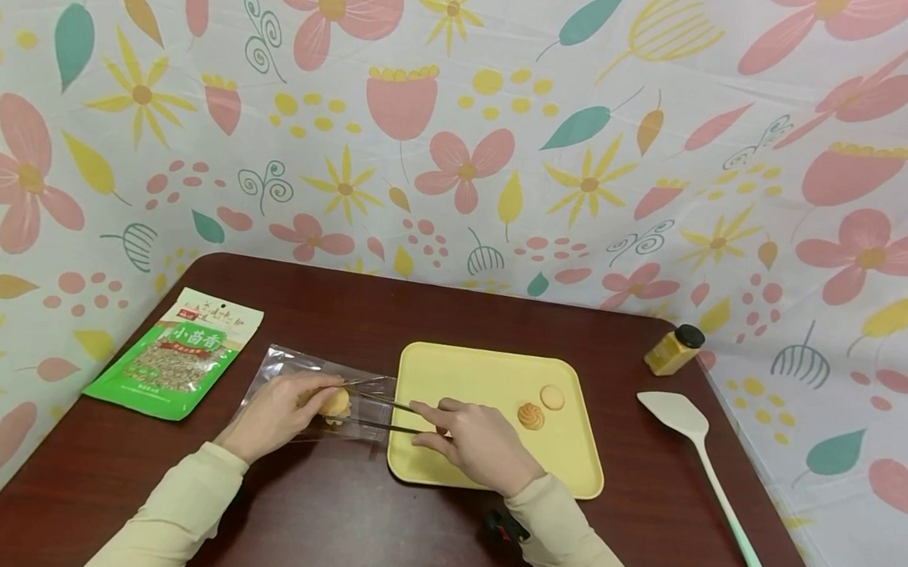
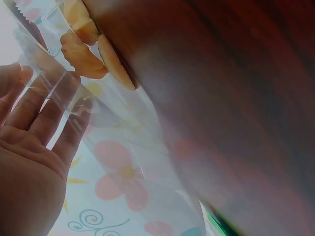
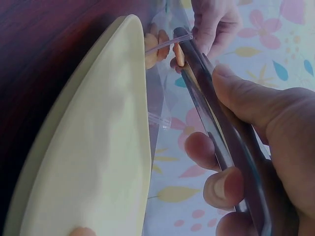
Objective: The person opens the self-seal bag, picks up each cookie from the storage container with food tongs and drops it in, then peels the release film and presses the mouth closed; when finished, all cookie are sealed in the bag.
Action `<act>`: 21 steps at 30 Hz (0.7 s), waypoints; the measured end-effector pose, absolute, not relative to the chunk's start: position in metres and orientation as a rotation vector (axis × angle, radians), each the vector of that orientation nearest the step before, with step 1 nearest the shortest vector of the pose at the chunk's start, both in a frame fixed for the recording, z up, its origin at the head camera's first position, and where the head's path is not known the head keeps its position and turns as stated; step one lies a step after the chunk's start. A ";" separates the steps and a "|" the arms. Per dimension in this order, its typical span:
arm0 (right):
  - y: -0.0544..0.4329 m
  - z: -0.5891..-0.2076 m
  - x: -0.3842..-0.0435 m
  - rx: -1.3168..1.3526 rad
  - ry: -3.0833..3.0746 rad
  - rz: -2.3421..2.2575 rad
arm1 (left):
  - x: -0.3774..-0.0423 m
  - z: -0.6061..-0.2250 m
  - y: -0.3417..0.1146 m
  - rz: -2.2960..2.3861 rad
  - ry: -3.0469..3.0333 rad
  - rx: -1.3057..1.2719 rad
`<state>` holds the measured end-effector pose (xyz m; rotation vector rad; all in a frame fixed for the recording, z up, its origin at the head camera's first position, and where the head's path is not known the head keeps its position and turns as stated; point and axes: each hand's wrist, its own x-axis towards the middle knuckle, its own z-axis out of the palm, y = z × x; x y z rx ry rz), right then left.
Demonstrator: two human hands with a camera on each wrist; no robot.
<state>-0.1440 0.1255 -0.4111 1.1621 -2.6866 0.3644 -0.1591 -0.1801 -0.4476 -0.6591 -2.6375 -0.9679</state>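
Observation:
My left hand [image 1: 281, 410] pinches the edge of a clear plastic bag [image 1: 275, 362] at its mouth. Inside the bag lie several cookies [image 2: 84, 61], seen through the film in the left wrist view. My right hand [image 1: 484, 443] grips metal tongs [image 3: 236, 132], fingers and thumb on opposite arms. The tongs' tips reach into the bag's mouth, and a thin cookie [image 3: 179, 54] shows between them in the right wrist view. Beneath the right hand is a yellow tray [image 1: 457, 371] bearing a swirled cookie [image 1: 531, 416] and a smooth round cookie [image 1: 551, 397].
A green and white seed pouch [image 1: 177, 356] lies at the table's left. On the right stand a small yellow jar [image 1: 674, 351] with a black cap and, nearer, a white spatula [image 1: 680, 417] with a mint handle. A flowered curtain [image 1: 465, 170] hangs behind the table.

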 end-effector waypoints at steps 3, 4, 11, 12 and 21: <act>0.123 -0.411 -0.145 1.167 -2.679 0.355 | -0.159 -0.447 -0.180 -0.966 -2.639 -0.653; 0.122 -0.411 -0.146 1.168 -2.675 0.353 | -0.159 -0.447 -0.180 -0.967 -2.641 -0.650; 0.116 -0.412 -0.148 1.181 -2.673 0.344 | -0.158 -0.447 -0.181 -0.970 -2.661 -0.625; 0.116 -0.412 -0.149 1.182 -2.680 0.344 | -0.158 -0.447 -0.181 -0.971 -2.662 -0.626; 0.110 -0.411 -0.151 1.196 -2.713 0.306 | -0.158 -0.447 -0.180 -0.986 -2.677 -0.605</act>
